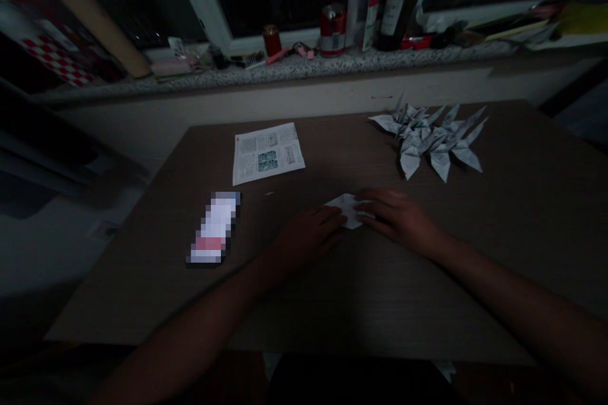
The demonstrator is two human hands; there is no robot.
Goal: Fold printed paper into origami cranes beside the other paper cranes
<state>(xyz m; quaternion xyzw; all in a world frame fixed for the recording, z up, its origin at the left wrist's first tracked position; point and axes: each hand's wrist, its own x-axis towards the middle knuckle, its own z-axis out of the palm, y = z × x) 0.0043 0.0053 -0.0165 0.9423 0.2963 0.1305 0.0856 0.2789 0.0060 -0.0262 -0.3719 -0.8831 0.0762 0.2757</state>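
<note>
As both forearms reach across a wood-grain table (532,215), the left hand (306,237) and right hand (394,215) lie palm-down, fingers close together, on either side of a small folded white paper (346,210). The right hand's fingertips (365,209) cover the paper's right part, while the left hand's fingertips (335,218) meet its lower left edge; in the dim light, it cannot be told whether either hand pinches it. The paper lies on the tabletop, between the hands, near the table's middle. Beyond the hands, a tight cluster of origami cranes (430,142) folded from printed paper sits toward the far right of the table. A printed sheet (267,153) with a blue-green picture lies ahead of the left hand, and a pixelated packet (212,228) rests farther left, its details obscured. Along the granite windowsill (294,68) behind the table stand a red can (332,30), a clear bottle (365,6) and a dark glass bottle (399,6), among small clutter. A red-and-white checked item (54,60) shows at far left.
</note>
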